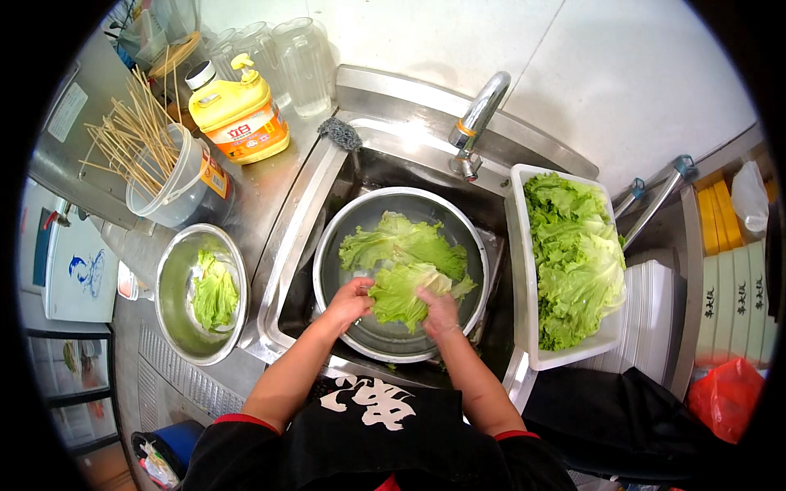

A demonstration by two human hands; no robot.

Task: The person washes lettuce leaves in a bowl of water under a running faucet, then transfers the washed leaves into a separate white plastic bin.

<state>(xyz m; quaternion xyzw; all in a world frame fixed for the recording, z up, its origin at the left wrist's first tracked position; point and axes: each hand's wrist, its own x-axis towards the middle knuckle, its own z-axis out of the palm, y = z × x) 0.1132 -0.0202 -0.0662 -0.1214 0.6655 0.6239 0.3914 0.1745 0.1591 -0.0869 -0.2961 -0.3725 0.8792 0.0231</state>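
Both hands hold one lettuce leaf (401, 296) over a large round metal basin (321, 245) of water set in the sink. My left hand (350, 303) grips its left edge, fingers closed on it. At the pale stem end, my right hand (440, 311) is closed on the leaf, thumb on top. More lettuce leaves (409, 241) float in the water just beyond. A smaller metal bowl (170, 319) with some lettuce (214, 290) stands on the counter to the left. To the right, a white plastic bin (526, 270) is heaped with lettuce (573, 262).
A chrome faucet (483, 114) rises behind the basin. On the sink's far left rim lies a grey scouring pad (340, 133). A yellow detergent bottle (241, 119), a tub of wooden skewers (176, 184) and clear pitchers (303, 65) stand at the back left.
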